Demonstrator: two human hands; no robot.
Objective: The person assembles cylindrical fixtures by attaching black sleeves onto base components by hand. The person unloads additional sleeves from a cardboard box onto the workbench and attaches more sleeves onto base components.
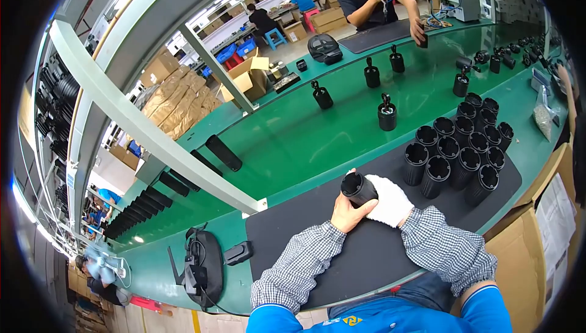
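Note:
Both hands hold one black ribbed cylindrical housing (359, 190) over the dark mat (287, 229), its open end tilted up and toward the left. My left hand (348, 212), bare, wraps its fingers and thumb around the near left side. In a white glove, my right hand (390, 201) closes on the housing's right side; its fingertips are partly hidden. Just right of my hands, several similar black housings (447, 146) stand upright in a cluster on the mat, open ends up.
On the green conveyor belt (287, 144) stand several cylinders with fittings on top (387, 113). Long black parts (223, 153) lie farther left. A white metal post (152, 119) crosses the left side. A black bag (204, 266) and cardboard box (519, 260) flank me. Across the belt, a co-worker (375, 0) handles a part.

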